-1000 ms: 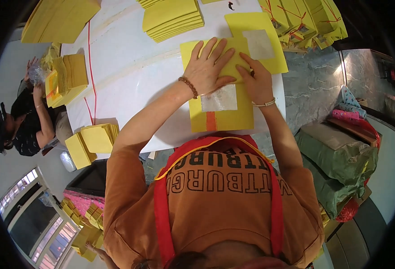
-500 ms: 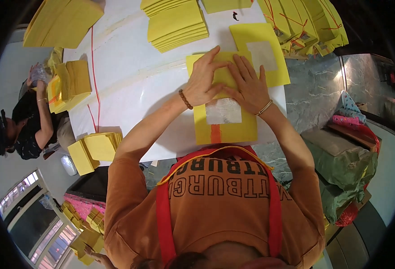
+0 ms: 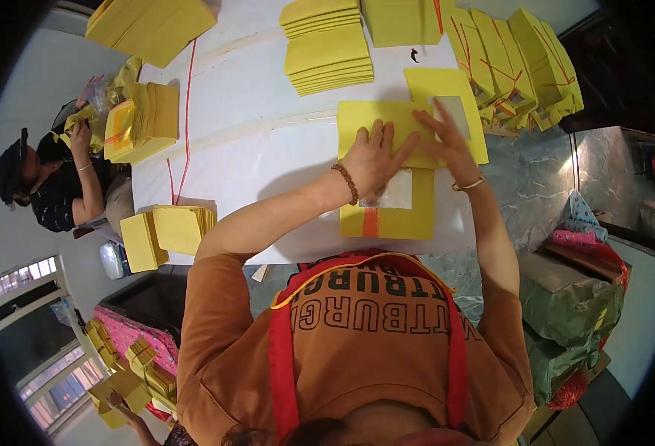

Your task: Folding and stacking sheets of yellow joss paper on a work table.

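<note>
Under my left hand [image 3: 376, 165] lies a yellow paper piece [image 3: 420, 223], with a pale rectangular patch [image 3: 398, 192] and an orange strip [image 3: 370, 221] near its close edge. That hand rests palm down across the paper, fingers spread. My right hand [image 3: 452, 149] is slightly blurred, its fingers stretched out over the right edge of this piece. Beneath and beyond those fingers is a second yellow paper piece [image 3: 473, 85], also with a pale patch [image 3: 455, 111]. Neither hand appears to grip anything.
Yellow paper stacks stand on the white table [image 3: 253, 171]: a far stack [image 3: 327, 59], a left one [image 3: 160, 115] and a near-left one [image 3: 182, 229]. Bundles tied with red string [image 3: 495, 59] sit far right. At left, a person in black [image 3: 67, 193] handles yellow material.
My right hand has moved off the near paper's middle toward the second piece. My left hand has turned and flattened onto the near piece. The whole view has shifted slightly.
</note>
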`<state>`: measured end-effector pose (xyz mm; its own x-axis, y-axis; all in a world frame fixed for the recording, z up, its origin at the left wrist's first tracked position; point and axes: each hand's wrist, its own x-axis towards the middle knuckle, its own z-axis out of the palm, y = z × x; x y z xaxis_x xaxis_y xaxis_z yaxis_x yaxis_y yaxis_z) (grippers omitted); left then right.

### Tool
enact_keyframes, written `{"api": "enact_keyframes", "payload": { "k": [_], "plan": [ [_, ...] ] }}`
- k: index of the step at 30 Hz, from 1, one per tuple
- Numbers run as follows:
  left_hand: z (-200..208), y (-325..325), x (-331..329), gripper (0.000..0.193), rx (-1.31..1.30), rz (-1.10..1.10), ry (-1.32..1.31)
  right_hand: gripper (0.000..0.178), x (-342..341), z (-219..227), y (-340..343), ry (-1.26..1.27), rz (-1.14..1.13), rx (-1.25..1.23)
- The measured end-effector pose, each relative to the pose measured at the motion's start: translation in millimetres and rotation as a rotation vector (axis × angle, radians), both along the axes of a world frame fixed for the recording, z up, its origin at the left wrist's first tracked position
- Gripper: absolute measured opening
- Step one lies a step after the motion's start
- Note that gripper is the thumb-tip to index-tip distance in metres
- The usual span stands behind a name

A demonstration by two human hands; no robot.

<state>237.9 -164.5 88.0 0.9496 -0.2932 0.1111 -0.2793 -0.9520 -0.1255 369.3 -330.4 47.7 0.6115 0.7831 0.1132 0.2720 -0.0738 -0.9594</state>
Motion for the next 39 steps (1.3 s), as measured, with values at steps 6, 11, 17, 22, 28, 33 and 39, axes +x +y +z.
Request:
{"api": "enact_keyframes", "payload": {
  "k": [6,11,17,22,28,33,39],
  "plan": [
    [-2.4,39.0,12.6,0.059,-0.473,-0.041,0.039,0.036,-2.6,27.4,-16.2,0.331,-0.322,0.190],
    [63.6,107.2,24.4,0.059,-0.682,0.063,-0.107,0.032,-0.9,15.8,-43.7,0.286,-0.478,0.100],
    [19.0,165.5,75.1,0.055,-0.228,0.173,-0.436,0.027,4.4,9.6,-24.2,0.286,-0.525,0.079],
    [-42.4,181.0,93.1,0.047,-0.177,0.202,-0.136,0.026,12.8,21.0,1.0,0.242,-0.388,0.082],
    [-31.1,185.5,105.9,0.045,-0.163,0.201,-0.159,0.025,42.1,37.0,37.5,0.141,-0.226,-0.018],
    [-51.2,181.8,95.8,0.045,-0.168,0.198,-0.027,0.023,61.5,64.6,99.2,-0.048,-0.046,0.002],
    [-52.6,179.9,90.0,0.068,-0.078,0.173,0.006,0.026,96.4,18.8,169.8,-0.714,0.213,-0.139]
  ]
}}
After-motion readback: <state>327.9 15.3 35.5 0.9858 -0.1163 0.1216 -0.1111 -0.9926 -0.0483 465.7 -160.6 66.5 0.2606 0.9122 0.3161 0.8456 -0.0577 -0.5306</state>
